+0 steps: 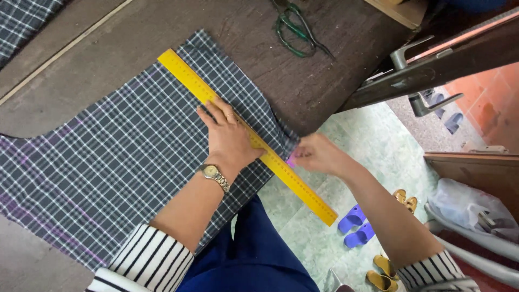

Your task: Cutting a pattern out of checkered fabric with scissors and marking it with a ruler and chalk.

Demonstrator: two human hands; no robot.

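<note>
**Ruler pinned over plaid cloth**

A stiff yellow ruler (246, 135) is pressed flat onto soft, limp plaid fabric (124, 162) on the desk (324, 75) by the spread left hand (230, 135). The right hand (316, 154) is pinched closed at the fabric's edge; what is held cannot be told.

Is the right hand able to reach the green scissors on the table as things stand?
Probably yes. The scissors lie bare on the wooden table, beyond the ruler. Nothing covers them, but the right hand seems to pinch something small and pink at the cloth's edge.
</note>
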